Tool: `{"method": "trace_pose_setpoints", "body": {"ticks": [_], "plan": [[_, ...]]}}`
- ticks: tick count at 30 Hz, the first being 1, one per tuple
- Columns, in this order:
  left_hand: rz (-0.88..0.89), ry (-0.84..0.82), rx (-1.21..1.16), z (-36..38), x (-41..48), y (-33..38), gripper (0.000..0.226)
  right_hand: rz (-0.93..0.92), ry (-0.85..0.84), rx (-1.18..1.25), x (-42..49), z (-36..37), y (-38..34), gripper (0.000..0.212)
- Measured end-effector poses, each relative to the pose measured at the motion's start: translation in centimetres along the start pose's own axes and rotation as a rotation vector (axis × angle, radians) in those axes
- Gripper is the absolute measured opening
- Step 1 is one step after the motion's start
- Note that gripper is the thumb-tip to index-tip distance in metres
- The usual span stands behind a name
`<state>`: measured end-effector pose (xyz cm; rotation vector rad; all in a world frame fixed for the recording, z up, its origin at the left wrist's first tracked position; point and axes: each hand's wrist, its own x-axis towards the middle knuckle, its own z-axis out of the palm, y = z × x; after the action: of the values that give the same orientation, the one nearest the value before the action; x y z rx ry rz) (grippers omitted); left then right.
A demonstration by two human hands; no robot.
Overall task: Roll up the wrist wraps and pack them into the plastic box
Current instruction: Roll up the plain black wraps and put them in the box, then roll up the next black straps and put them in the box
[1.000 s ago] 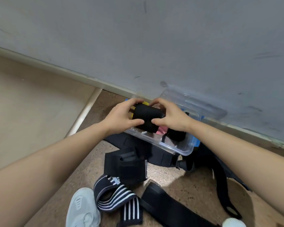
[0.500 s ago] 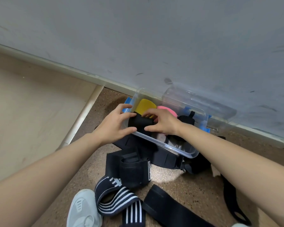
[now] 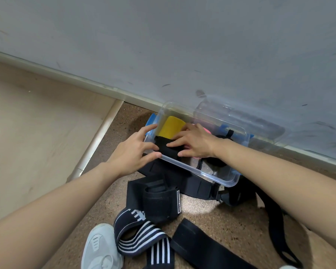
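A clear plastic box [image 3: 229, 183] sits on the speckled floor by the wall. Inside it are a yellow roll [image 3: 171, 126], a bit of a pink roll [image 3: 207, 131] and a black rolled wrist wrap [image 3: 166, 150] in the near left corner. My right hand [image 3: 196, 142] lies flat on that black roll, fingers straight, pressing it down. My left hand [image 3: 132, 150] is spread at the box's left corner, its fingertips touching the roll and the rim. Unrolled wraps lie in front of the box: a black one [image 3: 159, 199], a striped one [image 3: 140, 235] and a flat black one [image 3: 202, 247].
The box's clear lid [image 3: 241, 117] leans against the grey wall behind it. A long black strap [image 3: 275, 230] trails along the floor at the right. A white shoe [image 3: 101, 249] is at the bottom. A pale wooden platform [image 3: 37, 133] borders the floor on the left.
Both hands carried the black roll down from above the box into its near left corner. The grip on it has loosened into flat fingers resting on top.
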<state>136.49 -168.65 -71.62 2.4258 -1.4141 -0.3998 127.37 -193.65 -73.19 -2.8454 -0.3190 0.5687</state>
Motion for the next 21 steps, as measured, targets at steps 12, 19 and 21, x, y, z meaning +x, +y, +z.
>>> {"method": "trace_pose_setpoints", "body": {"ticks": [12, 19, 21], "plan": [[-0.091, 0.032, 0.050, 0.2, -0.5, 1.1, 0.038, 0.071, 0.200, 0.319, -2.9, 0.2, 0.4, 0.038], [-0.116, 0.220, 0.149, 0.5, -1.2, 2.8, 0.035, 0.313, 0.595, 0.468, -12.0, -0.2, -1.1, 0.040], [-0.047, 0.326, 0.174, 0.9, -2.1, 4.2, 0.029, 0.423, 0.708, 0.492, -15.2, 0.6, -1.6, 0.025]]}}
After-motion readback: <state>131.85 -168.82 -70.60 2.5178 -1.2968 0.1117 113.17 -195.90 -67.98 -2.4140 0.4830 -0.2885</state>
